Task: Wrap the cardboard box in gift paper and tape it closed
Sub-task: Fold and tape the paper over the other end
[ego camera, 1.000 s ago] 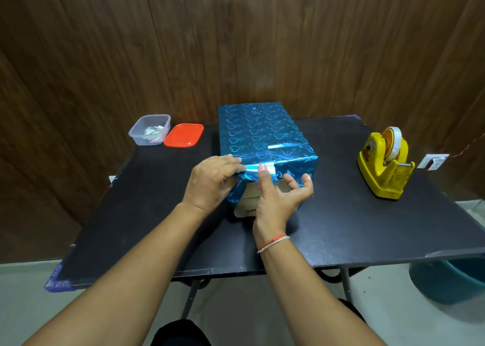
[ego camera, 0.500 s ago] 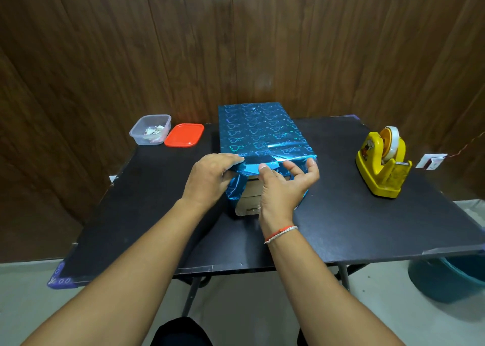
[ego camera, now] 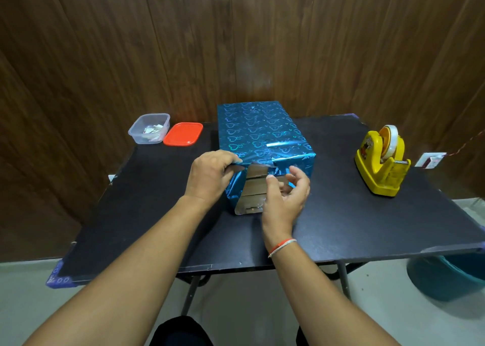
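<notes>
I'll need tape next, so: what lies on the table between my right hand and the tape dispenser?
Nothing visible does. The right hand is at the box's near end, and only bare black table stretches from it to the dispenser.

A cardboard box [ego camera: 256, 185] mostly covered in blue heart-patterned gift paper [ego camera: 258, 133] is seen on the black counter [ego camera: 341, 219], its near end uncovered. The paper's near-left edge is pinched by the left hand [ego camera: 211, 176]. The right hand [ego camera: 284, 196] is held at the open end, fingers loosely curled. A yellow tape dispenser [ego camera: 380, 162] is placed to the right; a clear container [ego camera: 149, 128] and red lid [ego camera: 183, 133] are set far left.
</notes>
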